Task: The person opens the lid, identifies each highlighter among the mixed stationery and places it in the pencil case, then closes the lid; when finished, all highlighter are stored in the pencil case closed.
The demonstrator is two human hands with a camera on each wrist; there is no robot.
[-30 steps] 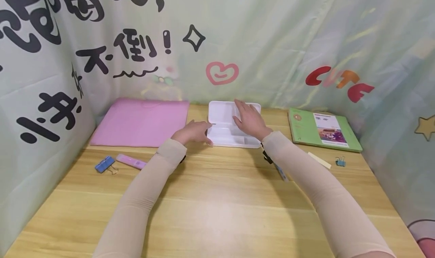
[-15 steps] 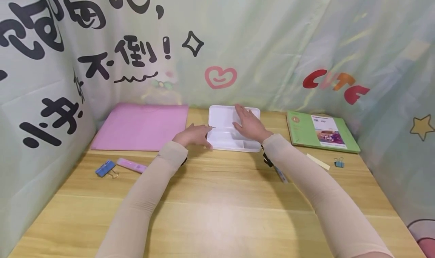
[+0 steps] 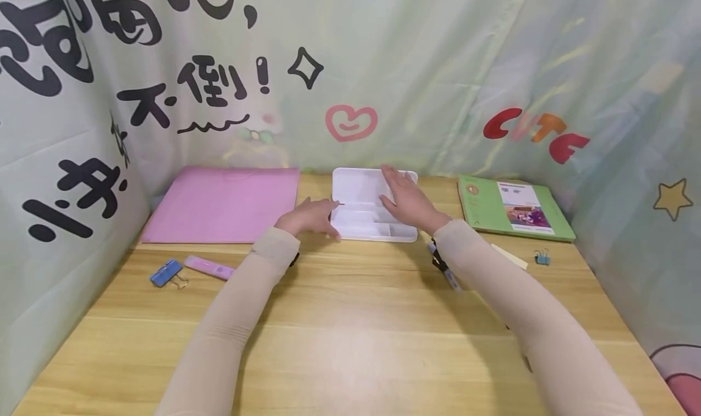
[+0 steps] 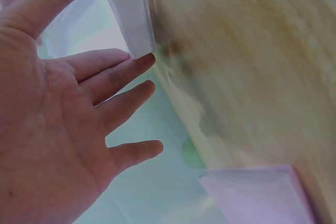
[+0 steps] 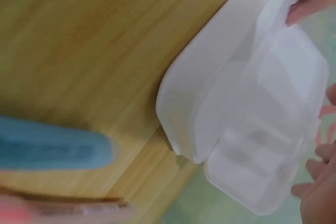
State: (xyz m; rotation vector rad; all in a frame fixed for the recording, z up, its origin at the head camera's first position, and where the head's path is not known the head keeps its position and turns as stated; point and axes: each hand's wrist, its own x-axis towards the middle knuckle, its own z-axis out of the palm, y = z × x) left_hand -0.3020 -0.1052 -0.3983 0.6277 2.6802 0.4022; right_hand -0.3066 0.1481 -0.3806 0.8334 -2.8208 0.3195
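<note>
A white pencil case (image 3: 358, 188) lies with its lid folded back against the curtain, its compartments showing. My left hand (image 3: 311, 216) is at its left end, thumb by the front corner and index finger by the hinge. In the left wrist view the fingers (image 4: 128, 103) are straight and spread, the fingertips of index and middle right at the edge of the case (image 4: 134, 19). My right hand (image 3: 409, 202) is over the right part of the lid with straight fingers, holding nothing. In the right wrist view its fingertips (image 5: 315, 169) are beside the case (image 5: 181, 98).
A pink folder (image 3: 224, 203) lies left; before it are a blue binder clip (image 3: 166, 273) and a flat pink stick-like thing (image 3: 209, 267). A green book (image 3: 482, 212), a pale yellow strip (image 3: 509, 256), a small blue clip (image 3: 542, 257) and a pen (image 3: 452, 280) lie right. A curtain (image 3: 416, 69) hangs behind.
My right hand has shifted slightly to the right over the lid, and more of the pen shows beside the wrist. The left hand and the case have stayed in place.
</note>
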